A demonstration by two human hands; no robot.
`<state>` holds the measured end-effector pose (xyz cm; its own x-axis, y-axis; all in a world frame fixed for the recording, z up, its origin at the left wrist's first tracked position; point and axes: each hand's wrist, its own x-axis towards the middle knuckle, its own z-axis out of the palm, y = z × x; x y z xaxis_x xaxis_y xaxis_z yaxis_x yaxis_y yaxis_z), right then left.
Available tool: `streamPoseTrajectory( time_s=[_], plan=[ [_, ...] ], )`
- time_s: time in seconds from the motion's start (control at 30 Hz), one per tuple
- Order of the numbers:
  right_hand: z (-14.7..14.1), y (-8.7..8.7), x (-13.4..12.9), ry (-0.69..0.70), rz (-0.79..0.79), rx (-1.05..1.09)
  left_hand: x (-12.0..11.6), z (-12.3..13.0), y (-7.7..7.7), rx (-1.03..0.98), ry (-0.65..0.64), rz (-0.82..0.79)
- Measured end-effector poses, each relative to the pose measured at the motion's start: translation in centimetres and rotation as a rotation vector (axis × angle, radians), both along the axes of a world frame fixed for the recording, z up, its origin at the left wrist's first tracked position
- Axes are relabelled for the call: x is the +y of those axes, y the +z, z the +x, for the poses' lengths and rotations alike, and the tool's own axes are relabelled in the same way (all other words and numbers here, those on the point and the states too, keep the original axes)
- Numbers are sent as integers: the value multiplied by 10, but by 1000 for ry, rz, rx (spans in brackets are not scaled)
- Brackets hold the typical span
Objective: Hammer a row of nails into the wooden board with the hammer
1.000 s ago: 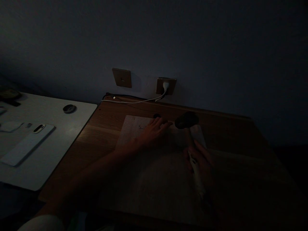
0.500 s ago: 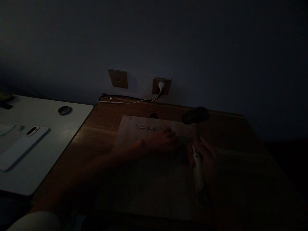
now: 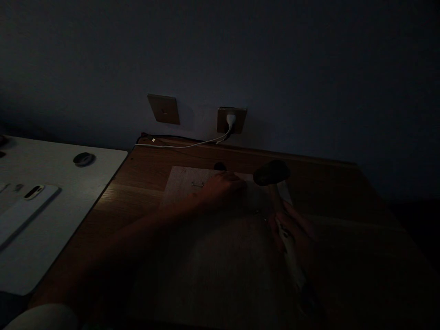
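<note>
Gripping a mallet (image 3: 271, 173) tight in the right hand (image 3: 296, 229), head over the far right of a board (image 3: 177, 188). With the left hand (image 3: 222, 189) bent low on the board, beside small metal bits (image 3: 197, 184); can't tell if pinching one. Probably setting bits for hitting. Next, calls for getting the left hand clear and aiming straight. Can't read any words or brands; too dark.

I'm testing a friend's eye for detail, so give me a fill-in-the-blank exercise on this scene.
The mallet is held in the person's ____ hand.
The bare wall plate is to the ____ of the one holding the plug.
The phone lies on the ____ (white or brown) tabletop.

Missing words: right; left; white.
</note>
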<state>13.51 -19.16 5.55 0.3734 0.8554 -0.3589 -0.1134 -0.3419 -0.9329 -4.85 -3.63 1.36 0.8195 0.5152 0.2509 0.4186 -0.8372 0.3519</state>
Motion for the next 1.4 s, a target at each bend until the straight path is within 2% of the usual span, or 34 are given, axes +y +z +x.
streamPoseTrajectory(
  time_s=[0.3, 0.5, 0.67, 0.77, 0.9, 1.1, 1.27, 1.4],
  plan=[
    [1, -6, -1, 17, -71, 19, -1, 2, -4, -3, 14, 63],
    [0, -11, -14, -210, -105, -31, -2, 3, -5, -9, 71, -8],
    [7, -15, -24, 30, -99, -75, -2, 2, -4, -6, 94, -62],
    [11, -23, -29, 47, -104, -92, -1, 1, -8, -30, 84, -57],
    [15, -31, -31, 138, -97, -135, 0, 1, -10, -38, 87, -41],
    [14, -32, -32, 187, -74, -186, -1, 2, -10, -65, 94, -59],
    [8, -28, -28, 96, -101, -124, 1, 0, -11, -67, 94, -48],
    [7, -16, -20, -95, -65, -34, -4, -2, 3, -68, 51, 74]
  ],
)
